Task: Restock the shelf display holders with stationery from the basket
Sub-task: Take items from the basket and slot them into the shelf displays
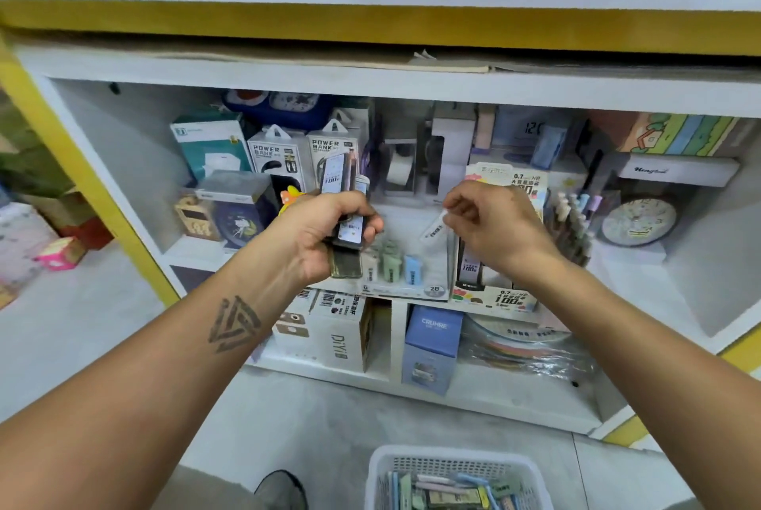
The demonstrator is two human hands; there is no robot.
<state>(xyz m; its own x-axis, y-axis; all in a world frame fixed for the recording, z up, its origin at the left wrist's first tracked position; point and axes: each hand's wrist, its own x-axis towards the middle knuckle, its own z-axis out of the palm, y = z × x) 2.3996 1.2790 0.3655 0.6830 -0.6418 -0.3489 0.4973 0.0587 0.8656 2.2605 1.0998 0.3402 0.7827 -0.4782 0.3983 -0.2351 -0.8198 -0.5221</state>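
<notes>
My left hand grips a bundle of several slim pencil-lead cases, which stick up above and below the fist. My right hand pinches one white lead case, tilted, just above the lead display holder on the shelf. A few black cases stand in that holder. To its left is a clear holder marked 2B, with pale green and blue cases inside. The white basket sits on the floor below, holding several pastel stationery packs.
Power bank boxes, a tape dispenser, a pen holder and a round clock crowd the shelf. Below stand a DIY box and a blue CRUHRE box. A shoe is left of the basket.
</notes>
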